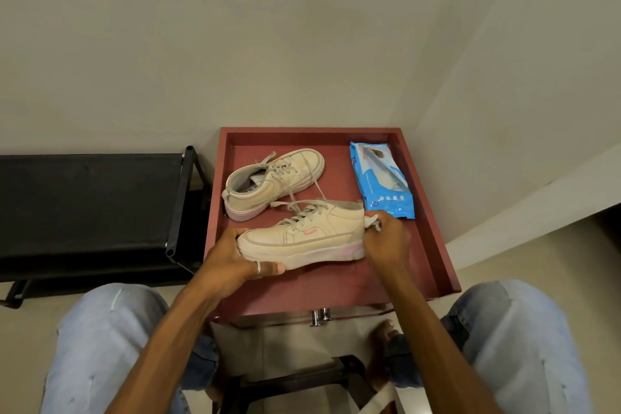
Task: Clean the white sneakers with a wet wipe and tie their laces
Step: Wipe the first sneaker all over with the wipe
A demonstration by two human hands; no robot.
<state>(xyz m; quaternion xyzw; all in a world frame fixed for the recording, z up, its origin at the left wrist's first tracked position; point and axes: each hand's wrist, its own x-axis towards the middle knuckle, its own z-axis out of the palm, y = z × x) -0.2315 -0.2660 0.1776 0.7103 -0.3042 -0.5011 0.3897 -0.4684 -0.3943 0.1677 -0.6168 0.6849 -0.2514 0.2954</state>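
Off to the left stands a black fabric shoe rack (90,205), which plays no part here. The work sits on the red, rimmed tabletop (319,286) in front of the person's knees. The left hand (235,262) grips the toe of the nearer white sneaker (302,239), thumb curled along the sole edge. The shoe lies side-on, toe to the left and heel to the right. Just behind it the second sneaker (272,183) rests on the tabletop with its toe pointing away and to the right. The laces on both shoes are loose and untied. At the heel of the nearer shoe the right hand (386,240) is closed round a bunched wet wipe (372,222) and holds it against the back of the heel. I'd judge this to be the wiping step on the first shoe, with the tying yet to come. To do it well, the left hand should brace firmly so the shoe does not slide under the rubbing. Short strokes along the grubby sole band and the pink heel patch would suit, with the wipe refolded to a fresh face as it greys. The loose laces are best kept clear of the dirt. The blue pack of wipes (381,178) lies just beyond the right hand, handy for another.
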